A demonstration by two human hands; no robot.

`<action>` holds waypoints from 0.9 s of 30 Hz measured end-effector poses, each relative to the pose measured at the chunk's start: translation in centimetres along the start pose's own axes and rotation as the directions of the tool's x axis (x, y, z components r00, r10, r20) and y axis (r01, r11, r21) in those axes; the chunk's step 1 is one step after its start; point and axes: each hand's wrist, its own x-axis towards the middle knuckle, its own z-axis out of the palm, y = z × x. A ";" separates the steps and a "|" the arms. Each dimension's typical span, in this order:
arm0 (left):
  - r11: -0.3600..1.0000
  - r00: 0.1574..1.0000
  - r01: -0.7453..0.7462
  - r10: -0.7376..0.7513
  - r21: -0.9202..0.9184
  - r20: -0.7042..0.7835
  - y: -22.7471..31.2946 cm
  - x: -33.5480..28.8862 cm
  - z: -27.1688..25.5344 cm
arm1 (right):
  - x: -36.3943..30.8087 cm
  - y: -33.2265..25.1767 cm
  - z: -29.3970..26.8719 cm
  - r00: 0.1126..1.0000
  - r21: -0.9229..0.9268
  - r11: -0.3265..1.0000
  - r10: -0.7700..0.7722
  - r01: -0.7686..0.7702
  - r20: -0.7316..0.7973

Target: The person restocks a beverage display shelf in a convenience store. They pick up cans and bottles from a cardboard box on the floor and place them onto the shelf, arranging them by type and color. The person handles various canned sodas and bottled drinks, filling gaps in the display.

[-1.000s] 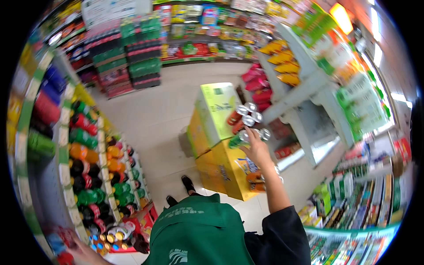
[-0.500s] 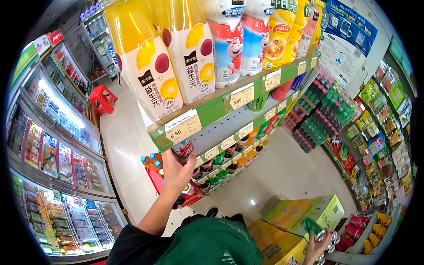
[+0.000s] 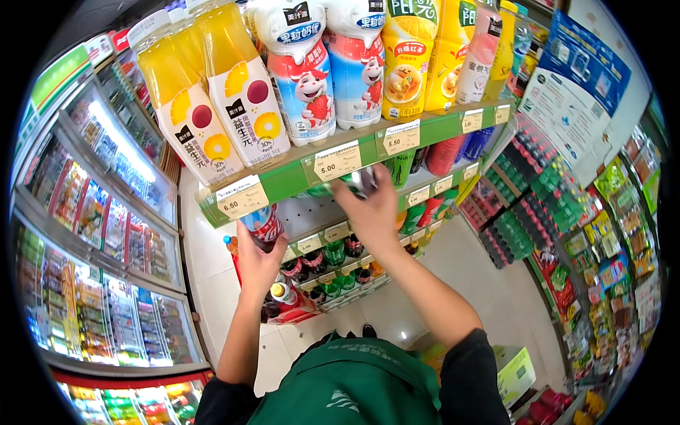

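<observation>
My left hand (image 3: 259, 256) is closed around a red-and-blue drink can (image 3: 262, 224) at the left end of the lower shelf (image 3: 301, 214). In my right hand (image 3: 372, 212) is a green can (image 3: 364, 181), blurred by motion, held sideways in the gap under the green-edged upper shelf (image 3: 283, 182). Its silver end shows beside my fingers, while the rest is partly hidden by the shelf edge and my hand. To the right of it, a row of cans stands on the lower shelf, including a green can (image 3: 401, 170) and a red can (image 3: 444, 156).
Juice bottles (image 3: 244, 99) and milk-drink bottles (image 3: 304, 92) crowd the upper shelf. Below are more bottles (image 3: 333, 253). Glass-door coolers (image 3: 106, 234) line the left; stacked bottle packs (image 3: 528, 191) and snack racks (image 3: 602, 276) stand right. A carton (image 3: 516, 375) sits low right.
My right hand has risen from the cartons at lower right to the lower shelf with the green can. My left hand stays on the red-and-blue can. The view has shifted.
</observation>
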 end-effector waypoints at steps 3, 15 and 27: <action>0.999 0.998 0.025 -0.022 0.044 -0.058 -0.1 -1.5 -0.4 | 2.6 1.7 2.0 0.982 -0.241 0.966 -0.055 0.098 0.178; 0.980 0.952 0.198 -0.199 -0.028 -0.234 0.8 -9.8 0.5 | 15.2 9.0 4.0 0.786 -0.834 0.131 0.284 0.536 0.549; 0.974 0.947 0.009 0.064 0.226 -0.315 1.1 -4.6 0.9 | 11.6 14.7 1.3 0.938 -0.617 0.719 -0.145 0.319 0.316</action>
